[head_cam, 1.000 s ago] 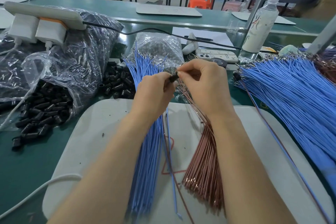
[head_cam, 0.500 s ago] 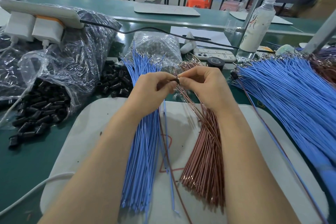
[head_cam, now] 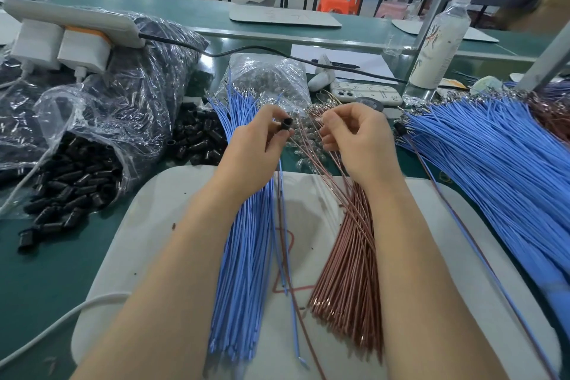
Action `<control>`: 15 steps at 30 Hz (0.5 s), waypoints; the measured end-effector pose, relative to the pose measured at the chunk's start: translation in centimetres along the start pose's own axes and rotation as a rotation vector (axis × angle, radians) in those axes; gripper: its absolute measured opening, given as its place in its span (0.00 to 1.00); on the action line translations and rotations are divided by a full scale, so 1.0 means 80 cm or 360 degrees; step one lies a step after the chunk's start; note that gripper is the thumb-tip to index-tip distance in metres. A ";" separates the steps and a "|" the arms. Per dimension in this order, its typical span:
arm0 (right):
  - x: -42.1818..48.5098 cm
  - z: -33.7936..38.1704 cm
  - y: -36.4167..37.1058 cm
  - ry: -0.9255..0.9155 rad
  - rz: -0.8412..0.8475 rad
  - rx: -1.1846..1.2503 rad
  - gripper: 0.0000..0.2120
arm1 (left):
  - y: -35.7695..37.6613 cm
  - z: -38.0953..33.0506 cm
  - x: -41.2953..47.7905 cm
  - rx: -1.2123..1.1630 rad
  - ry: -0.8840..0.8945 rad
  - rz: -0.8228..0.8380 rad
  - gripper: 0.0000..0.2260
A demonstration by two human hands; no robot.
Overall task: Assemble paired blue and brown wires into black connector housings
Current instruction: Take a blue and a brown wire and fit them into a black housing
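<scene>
- Head view: left hand (head_cam: 256, 145) pinches a black connector housing (head_cam: 285, 126), open end angled up toward the right;
- right hand (head_cam: 354, 139), just beside it, fingers curled, seemingly pinching a brown wire (head_cam: 320, 163) near its terminal;
- the wire lies right of the housing mouth, so the right hand likely feeds it leftward.

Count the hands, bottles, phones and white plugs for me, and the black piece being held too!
hands: 2, the left hand and the right hand
bottle: 1
phone: 1
white plugs: 2
black housing pinched in the left hand: 1
Total: 7
</scene>
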State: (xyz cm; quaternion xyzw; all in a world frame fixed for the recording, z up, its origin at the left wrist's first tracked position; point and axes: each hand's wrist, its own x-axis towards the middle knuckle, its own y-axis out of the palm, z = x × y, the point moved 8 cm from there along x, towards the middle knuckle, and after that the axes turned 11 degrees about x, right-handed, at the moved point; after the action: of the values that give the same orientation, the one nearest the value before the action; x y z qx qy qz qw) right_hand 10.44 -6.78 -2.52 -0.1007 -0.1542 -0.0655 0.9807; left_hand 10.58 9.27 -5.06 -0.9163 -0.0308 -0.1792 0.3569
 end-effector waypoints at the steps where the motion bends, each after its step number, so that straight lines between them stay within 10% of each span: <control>1: -0.001 0.000 0.000 0.0014 0.0002 0.0010 0.04 | 0.000 0.000 0.000 -0.0015 0.0000 -0.0013 0.06; 15: -0.010 0.019 0.024 -0.0165 0.0259 -0.0030 0.04 | -0.002 -0.014 -0.004 -0.0195 0.0099 -0.0045 0.07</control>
State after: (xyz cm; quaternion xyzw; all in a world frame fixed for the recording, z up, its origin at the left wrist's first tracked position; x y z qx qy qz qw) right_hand 9.54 -4.51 -1.75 -0.1253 -0.1954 0.0183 0.9725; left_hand 9.88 8.61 -4.31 -0.9299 -0.0216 -0.2140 0.2985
